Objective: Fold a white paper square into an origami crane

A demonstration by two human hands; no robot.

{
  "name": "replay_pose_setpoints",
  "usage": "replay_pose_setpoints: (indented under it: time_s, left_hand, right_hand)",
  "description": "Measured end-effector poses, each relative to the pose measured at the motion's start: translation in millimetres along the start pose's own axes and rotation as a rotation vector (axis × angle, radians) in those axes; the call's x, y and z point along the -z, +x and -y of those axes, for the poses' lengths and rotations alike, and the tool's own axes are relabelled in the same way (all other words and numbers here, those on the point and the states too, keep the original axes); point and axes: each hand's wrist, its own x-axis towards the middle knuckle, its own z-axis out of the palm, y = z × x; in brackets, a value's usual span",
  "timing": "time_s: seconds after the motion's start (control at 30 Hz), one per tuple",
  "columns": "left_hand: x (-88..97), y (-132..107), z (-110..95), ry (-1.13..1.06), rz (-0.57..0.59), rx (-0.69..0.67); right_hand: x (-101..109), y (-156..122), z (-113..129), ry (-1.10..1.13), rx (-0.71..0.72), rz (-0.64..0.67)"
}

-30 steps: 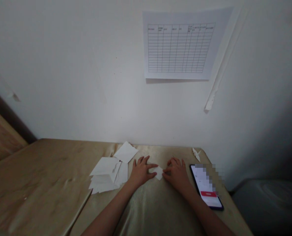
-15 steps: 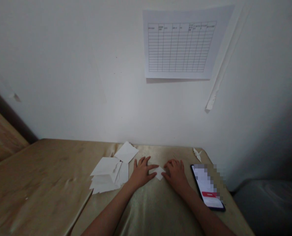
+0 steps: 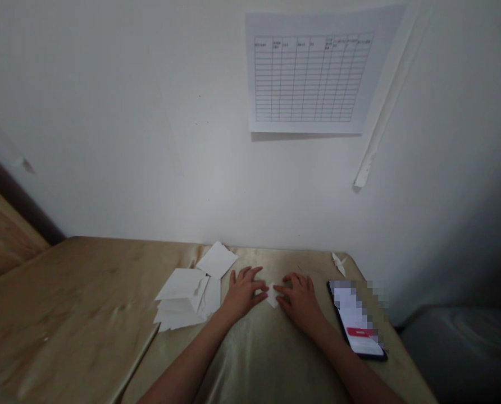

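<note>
A small folded white paper piece (image 3: 272,298) lies on the tan cloth-covered table (image 3: 86,303), between my two hands. My left hand (image 3: 244,292) lies flat on the table with its fingers spread, its thumb and forefinger pressing the paper's left side. My right hand (image 3: 300,295) rests on the paper's right side, fingers stretched toward it and pressing its edge. Most of the paper is covered by the fingertips.
A loose stack of white paper sheets (image 3: 187,297) lies left of my left hand. A phone (image 3: 357,326) with a lit screen lies right of my right hand. A small folded paper crane (image 3: 338,262) sits near the wall. A printed table sheet (image 3: 307,76) hangs on the wall.
Both hands have drawn closer together over the small paper, which now shows less between the fingers. The view has shifted slightly.
</note>
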Motion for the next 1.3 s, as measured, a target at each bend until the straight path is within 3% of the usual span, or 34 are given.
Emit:
replay_pose_setpoints:
  time_s: [0.27,0.57,0.93,1.3]
  left_hand:
    - [10.1,-3,1,-0.04,0.03,-0.062]
    - [-4.7,0,6,-0.135,-0.036,-0.086]
    - [-4.8,-3,-2,-0.022,-0.007,-0.087]
    - [7.5,-2,-4,0.004,-0.002,-0.106]
  right_hand:
    - [1,0,-2,0.048,-0.018,0.006]
    - [-2,1,-6,0.102,-0.034,0.012]
    - [-6,3,-7,0.018,-0.018,0.046]
    - [3,5,-2,-0.035,0.015,0.05]
